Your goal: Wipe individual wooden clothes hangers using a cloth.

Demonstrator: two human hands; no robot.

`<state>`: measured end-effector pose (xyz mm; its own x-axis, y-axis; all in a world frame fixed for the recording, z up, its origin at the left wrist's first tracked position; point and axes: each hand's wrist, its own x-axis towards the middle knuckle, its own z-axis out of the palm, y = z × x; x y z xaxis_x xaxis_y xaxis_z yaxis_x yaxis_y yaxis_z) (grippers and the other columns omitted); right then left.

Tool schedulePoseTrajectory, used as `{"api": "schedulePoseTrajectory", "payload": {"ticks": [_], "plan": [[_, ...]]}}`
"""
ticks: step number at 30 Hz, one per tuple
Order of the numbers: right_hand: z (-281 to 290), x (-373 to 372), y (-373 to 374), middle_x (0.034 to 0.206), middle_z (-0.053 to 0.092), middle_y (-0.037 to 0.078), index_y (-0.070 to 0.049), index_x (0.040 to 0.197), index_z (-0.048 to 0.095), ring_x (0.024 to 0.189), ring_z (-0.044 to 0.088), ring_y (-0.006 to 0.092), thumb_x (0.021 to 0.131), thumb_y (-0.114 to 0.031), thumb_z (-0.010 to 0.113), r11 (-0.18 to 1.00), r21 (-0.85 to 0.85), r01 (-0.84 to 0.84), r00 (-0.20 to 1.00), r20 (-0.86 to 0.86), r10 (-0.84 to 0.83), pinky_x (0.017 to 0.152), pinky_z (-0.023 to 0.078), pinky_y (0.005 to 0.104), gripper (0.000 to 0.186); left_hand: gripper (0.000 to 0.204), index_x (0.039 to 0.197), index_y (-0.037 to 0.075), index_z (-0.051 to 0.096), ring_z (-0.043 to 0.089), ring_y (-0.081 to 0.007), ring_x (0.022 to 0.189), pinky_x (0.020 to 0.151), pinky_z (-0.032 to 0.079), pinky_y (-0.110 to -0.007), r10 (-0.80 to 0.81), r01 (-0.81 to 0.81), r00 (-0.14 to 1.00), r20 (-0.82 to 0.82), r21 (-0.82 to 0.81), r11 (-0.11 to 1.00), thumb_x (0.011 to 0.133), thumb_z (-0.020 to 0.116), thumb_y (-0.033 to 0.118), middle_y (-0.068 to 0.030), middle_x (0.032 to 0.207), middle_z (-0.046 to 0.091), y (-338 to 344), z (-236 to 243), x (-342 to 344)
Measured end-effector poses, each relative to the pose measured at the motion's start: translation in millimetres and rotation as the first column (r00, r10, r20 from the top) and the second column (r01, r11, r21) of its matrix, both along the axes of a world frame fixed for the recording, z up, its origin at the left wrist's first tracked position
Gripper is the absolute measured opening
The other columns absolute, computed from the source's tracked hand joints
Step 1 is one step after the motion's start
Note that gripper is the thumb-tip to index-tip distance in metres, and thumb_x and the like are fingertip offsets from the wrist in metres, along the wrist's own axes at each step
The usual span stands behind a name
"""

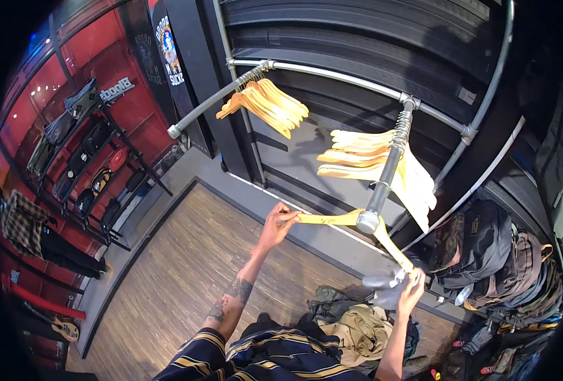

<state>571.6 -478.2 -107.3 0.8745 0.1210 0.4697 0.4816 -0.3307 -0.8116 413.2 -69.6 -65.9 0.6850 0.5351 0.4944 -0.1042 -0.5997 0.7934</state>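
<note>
My left hand [278, 222] pinches one end of a light wooden hanger [329, 218], and my right hand [410, 291] grips its other end at lower right. The hanger's middle is hidden behind the end cap of a metal rail [383, 193], so I cannot tell whether it hangs there. More wooden hangers [354, 170] hang bunched along that rail. Behind and beside my right hand is a pale grey, blurry shape [383, 286] that I cannot make out.
A second rail holds wooden hangers [262, 105]. Shelves with bags and folded items [88, 155] stand left, near a hanging plaid shirt [24, 222]. Backpacks [478, 247] are piled at right. Crumpled garments [351, 330] lie below, on or near the wood-look floor [142, 267].
</note>
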Motion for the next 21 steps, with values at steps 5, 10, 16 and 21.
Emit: {"api": "schedulePoseTrajectory", "payload": {"ticks": [5,10,16,21], "plan": [[11,69,12,0.099,0.067,0.018,0.004,0.117,0.058,0.092,0.063,0.0250,0.103,-0.016,0.055,0.999,-0.051,-0.015,1.000,-0.012,0.014,0.087,0.049,0.0356,0.024,0.021,0.107,0.007,0.077,0.063,-0.0239,0.077,0.071,0.049,-0.033,0.083,-0.082,0.996,-0.014,0.053,0.995,0.086,0.076,0.010,-0.0100,0.080,0.063,7,-1,55],[36,114,27,0.097,0.070,0.025,-0.002,0.114,0.065,0.095,0.069,0.0424,0.099,-0.038,0.061,0.960,-0.263,0.098,0.995,-0.008,-0.104,0.080,0.053,0.0442,0.039,0.021,0.103,0.003,0.076,0.069,-0.0302,0.082,0.074,0.052,-0.035,0.153,-0.145,0.976,-0.158,0.062,0.988,0.087,0.075,0.017,-0.0169,0.093,0.070,24,18,106],[45,98,28,0.089,0.071,0.022,0.000,0.103,0.066,0.084,0.069,0.0408,0.093,-0.051,0.065,0.937,-0.283,0.204,0.963,-0.113,-0.244,0.076,0.052,0.0444,0.052,0.048,0.124,-0.007,0.063,0.064,-0.0337,0.119,0.098,0.050,-0.033,0.319,-0.308,0.939,-0.131,0.102,0.946,0.088,0.075,0.022,-0.0272,0.123,0.065,14,5,108],[-38,75,-28,0.078,0.065,0.020,0.005,0.096,0.061,0.071,0.055,0.0285,0.099,-0.045,0.060,0.943,-0.278,0.185,0.915,-0.301,-0.269,0.072,0.048,0.0413,0.050,0.039,0.121,-0.005,0.066,0.065,-0.0214,0.115,0.100,0.049,-0.034,0.176,-0.233,0.965,-0.195,-0.319,0.919,0.094,0.070,0.024,-0.0170,0.120,0.070,12,-51,2]]}}
